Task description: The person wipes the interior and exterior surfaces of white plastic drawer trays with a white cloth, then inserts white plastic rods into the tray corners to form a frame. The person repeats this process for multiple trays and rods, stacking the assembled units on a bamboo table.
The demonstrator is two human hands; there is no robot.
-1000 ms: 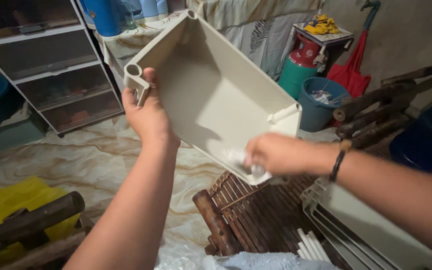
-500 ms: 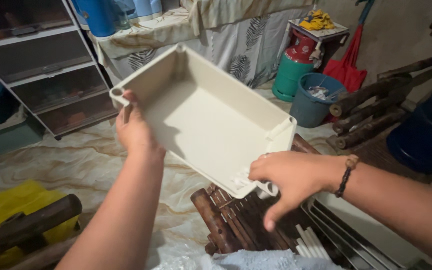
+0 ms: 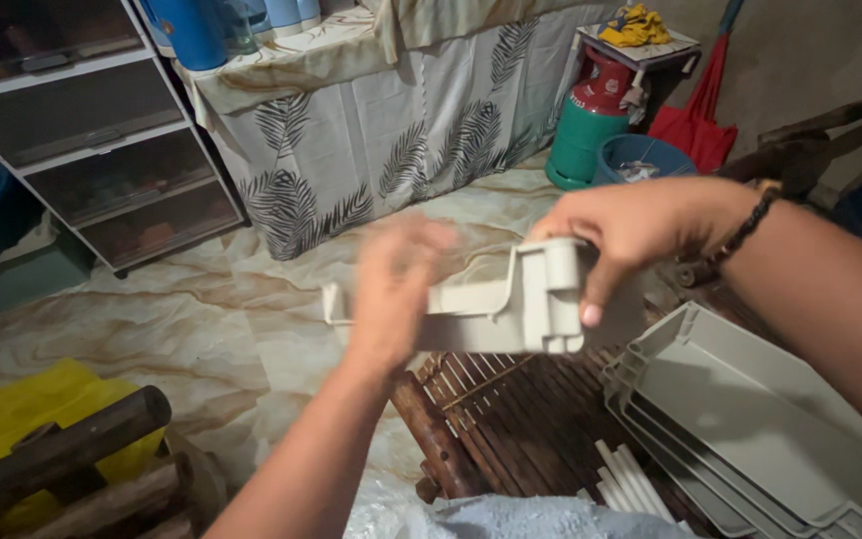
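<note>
Surroundings: wooden slat table directly below both hands, dark, w/ round log legs. Stack of trays lying flat below the right forearm, same pale grey plastic – at least 3 rims visible, exact count unclear. Bundle of white rods just left of that stack, approx. 4. Beyond the hands: cloth-covered table w/ leaf print; shelf unit far left, 3 shelves seen. Past the right hand: 1 gas cylinder, green & red; 1 blue bucket; 1 red dustpan. Yellow sheet and logs below-left of the left arm. Nothing sits between the hands and the held item.

Held item: 1 grey tray, seen edge-on, up in the air above the slat table, between the two hands.

Left hand: blurred, back toward camera, covers the tray's left part – grip cannot be told. Forearm rises from bottom centre.

Right hand: clamped on the tray's right corner post, fingers curled over the top, thumb down the front. Dark bead bracelet at wrist.
</note>
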